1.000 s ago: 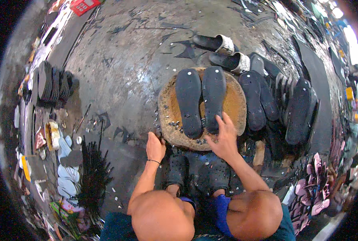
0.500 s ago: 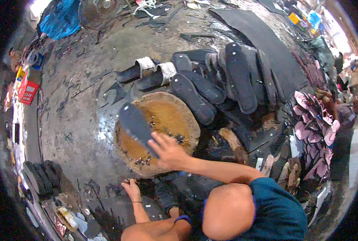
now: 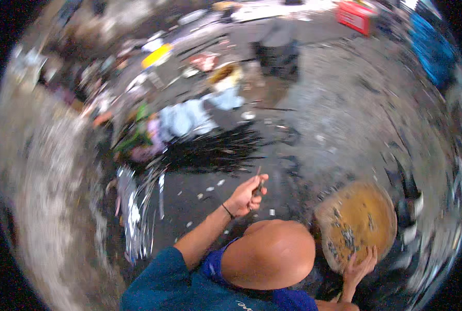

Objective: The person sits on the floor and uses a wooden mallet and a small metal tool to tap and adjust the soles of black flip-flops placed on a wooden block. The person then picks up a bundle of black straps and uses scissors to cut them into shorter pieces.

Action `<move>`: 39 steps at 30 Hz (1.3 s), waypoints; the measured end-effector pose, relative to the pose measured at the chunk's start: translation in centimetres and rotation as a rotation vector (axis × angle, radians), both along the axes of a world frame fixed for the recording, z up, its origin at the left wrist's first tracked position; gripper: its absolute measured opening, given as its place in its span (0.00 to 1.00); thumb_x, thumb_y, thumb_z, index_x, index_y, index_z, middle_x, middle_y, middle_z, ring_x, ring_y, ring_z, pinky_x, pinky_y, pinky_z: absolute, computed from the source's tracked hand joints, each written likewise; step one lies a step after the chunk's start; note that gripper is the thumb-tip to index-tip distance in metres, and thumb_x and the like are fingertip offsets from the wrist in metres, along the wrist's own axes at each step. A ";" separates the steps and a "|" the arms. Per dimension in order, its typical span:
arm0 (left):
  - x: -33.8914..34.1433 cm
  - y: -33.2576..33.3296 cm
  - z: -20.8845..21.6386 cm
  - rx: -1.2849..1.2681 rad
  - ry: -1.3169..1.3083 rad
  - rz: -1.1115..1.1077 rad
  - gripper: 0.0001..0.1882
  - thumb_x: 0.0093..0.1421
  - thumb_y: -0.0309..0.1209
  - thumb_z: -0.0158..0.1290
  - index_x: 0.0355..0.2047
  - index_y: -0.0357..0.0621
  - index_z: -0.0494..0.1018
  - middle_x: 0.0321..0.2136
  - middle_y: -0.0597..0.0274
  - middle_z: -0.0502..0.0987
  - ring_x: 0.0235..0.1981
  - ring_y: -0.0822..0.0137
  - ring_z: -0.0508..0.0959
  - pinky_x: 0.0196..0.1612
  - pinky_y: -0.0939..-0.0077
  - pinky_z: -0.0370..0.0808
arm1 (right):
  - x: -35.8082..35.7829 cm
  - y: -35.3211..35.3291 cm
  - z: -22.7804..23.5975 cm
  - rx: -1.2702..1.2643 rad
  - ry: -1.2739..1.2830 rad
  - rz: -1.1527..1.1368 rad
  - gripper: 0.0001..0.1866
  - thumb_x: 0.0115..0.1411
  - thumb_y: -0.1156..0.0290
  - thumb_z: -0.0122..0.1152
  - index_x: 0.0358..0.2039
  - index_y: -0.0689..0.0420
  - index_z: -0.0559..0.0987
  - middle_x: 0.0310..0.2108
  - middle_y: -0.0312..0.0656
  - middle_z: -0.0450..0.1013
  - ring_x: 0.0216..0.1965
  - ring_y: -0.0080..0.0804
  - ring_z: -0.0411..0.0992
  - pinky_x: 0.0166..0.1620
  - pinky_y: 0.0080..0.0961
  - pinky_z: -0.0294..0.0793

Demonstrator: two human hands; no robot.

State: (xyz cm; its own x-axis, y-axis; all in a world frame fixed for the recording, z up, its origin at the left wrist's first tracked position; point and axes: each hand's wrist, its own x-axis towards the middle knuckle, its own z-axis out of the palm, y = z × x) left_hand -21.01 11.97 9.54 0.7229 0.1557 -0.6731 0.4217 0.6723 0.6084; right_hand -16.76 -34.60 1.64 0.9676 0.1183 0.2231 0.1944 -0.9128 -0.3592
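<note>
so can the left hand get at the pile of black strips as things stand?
Probably yes: the left hand is near the black strips, with nothing visible blocking the way. It seems closed on a thin item, though, which may hinder grasping.

Passable room between black strips (image 3: 215,147) and round block (image 3: 378,207), knee (image 3: 272,254) nearer.

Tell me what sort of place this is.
Probably a small workshop where sheet material gets cut, though blur hides details: a round block strewn with dark scraps, a heap of black strips, and pale blue pieces.
</note>
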 end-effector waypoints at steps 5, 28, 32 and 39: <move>-10.1 11.1 4.4 0.430 0.091 0.520 0.17 0.68 0.39 0.45 0.54 0.46 0.68 0.36 0.62 0.75 0.24 0.77 0.66 0.22 0.84 0.64 | 2.4 -1.5 -1.3 -0.165 0.070 0.163 0.32 0.54 0.62 0.60 0.58 0.62 0.67 0.60 0.56 0.60 0.62 0.54 0.56 0.63 0.48 0.53; -28.1 62.8 5.5 1.699 1.273 0.340 0.17 0.56 0.33 0.55 0.46 0.48 0.79 0.44 0.47 0.77 0.47 0.48 0.76 0.50 0.56 0.74 | 21.8 5.8 9.8 -0.547 0.376 0.402 0.34 0.56 0.48 0.62 0.54 0.62 0.70 0.51 0.60 0.68 0.55 0.58 0.63 0.59 0.48 0.60; -29.5 60.4 6.0 1.966 1.269 0.523 0.19 0.58 0.41 0.54 0.44 0.42 0.78 0.42 0.45 0.77 0.45 0.48 0.77 0.48 0.55 0.74 | 21.4 7.2 9.3 -0.382 0.429 0.408 0.35 0.56 0.50 0.65 0.53 0.65 0.71 0.51 0.60 0.69 0.53 0.56 0.66 0.57 0.44 0.64; -24.4 53.6 5.6 1.989 1.044 0.281 0.31 0.52 0.54 0.60 0.39 0.35 0.77 0.35 0.42 0.79 0.38 0.45 0.79 0.45 0.55 0.75 | 20.6 9.1 10.0 -0.316 0.512 0.354 0.32 0.56 0.55 0.65 0.53 0.67 0.71 0.51 0.59 0.70 0.52 0.54 0.68 0.54 0.42 0.68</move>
